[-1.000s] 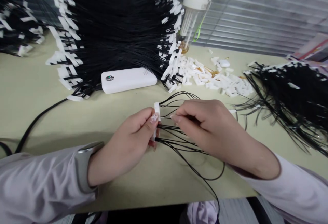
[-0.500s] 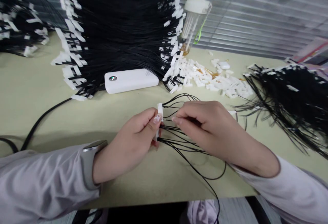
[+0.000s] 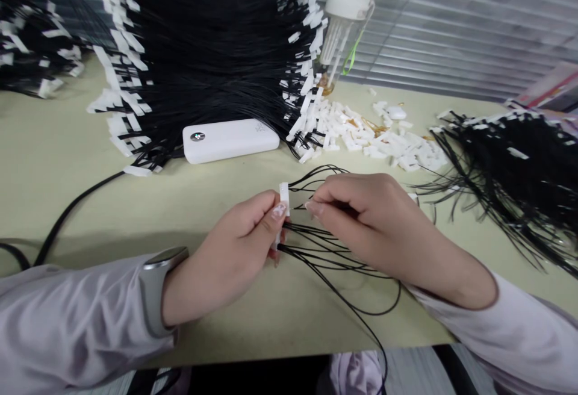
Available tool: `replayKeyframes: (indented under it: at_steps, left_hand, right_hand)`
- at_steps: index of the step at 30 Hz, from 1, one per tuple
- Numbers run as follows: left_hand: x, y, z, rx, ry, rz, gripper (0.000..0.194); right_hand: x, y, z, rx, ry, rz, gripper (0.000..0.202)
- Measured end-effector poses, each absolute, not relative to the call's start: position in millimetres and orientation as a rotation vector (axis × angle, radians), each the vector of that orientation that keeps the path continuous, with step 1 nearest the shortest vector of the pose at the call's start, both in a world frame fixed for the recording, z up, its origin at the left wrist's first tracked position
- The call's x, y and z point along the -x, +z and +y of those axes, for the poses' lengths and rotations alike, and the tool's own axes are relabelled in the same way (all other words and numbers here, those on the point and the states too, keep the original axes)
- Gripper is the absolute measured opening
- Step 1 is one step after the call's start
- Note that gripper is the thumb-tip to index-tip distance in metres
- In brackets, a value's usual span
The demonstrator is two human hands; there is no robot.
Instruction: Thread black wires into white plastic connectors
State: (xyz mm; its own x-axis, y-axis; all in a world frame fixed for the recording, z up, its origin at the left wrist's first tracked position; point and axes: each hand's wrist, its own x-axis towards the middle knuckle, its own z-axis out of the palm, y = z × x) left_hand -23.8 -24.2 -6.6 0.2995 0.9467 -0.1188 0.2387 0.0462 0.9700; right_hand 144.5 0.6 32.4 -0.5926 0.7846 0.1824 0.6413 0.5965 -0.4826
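Observation:
My left hand (image 3: 239, 250) pinches a slim white connector housing (image 3: 284, 193) between thumb and fingers, upright above the table. Several black wires (image 3: 316, 255) run out of its right side and loop away beneath my right hand (image 3: 370, 220). The thumb and forefinger of that right hand are pressed together on one thin black wire (image 3: 300, 208). Its light-coloured tip points left at the connector's edge, by my left thumb. Whether the tip is inside a slot I cannot tell. The other fingers of my right hand are curled and partly hidden.
A big bundle of black wires with white connectors (image 3: 217, 52) lies at the back, a white power bank (image 3: 230, 141) before it. Loose white connectors (image 3: 361, 133) are heaped beside a drink bottle (image 3: 343, 34). More black wires (image 3: 519, 172) lie right, another bundle (image 3: 31, 46) left.
My right hand has shifted very slightly, and the wire's light tip now shows just beside the connector. My left hand keeps its hold on the connector.

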Motion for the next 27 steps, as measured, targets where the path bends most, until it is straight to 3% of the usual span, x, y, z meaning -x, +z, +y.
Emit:
replayKeyframes:
  at_steps: [9, 15, 22, 27]
  left_hand:
    - [24, -7, -24, -1.501, 0.806, 1.206, 0.024]
    - [23, -10, -22, -1.334, 0.914, 1.207, 0.027]
    - [26, -10, -25, -1.446, 0.945, 1.245, 0.03]
    - [26, -11, -26, -1.486, 0.938, 1.256, 0.031]
  right_hand:
    - [-135, 25, -1, 1.053, 0.476, -2.513, 0.015]
    - [-149, 53, -14, 1.059, -0.034, -2.326, 0.008]
    - [-148, 43, -27, 1.103, 0.25, -2.755, 0.02]
    - [-151, 40, -22, 1.149, 0.396, -2.71, 0.012]
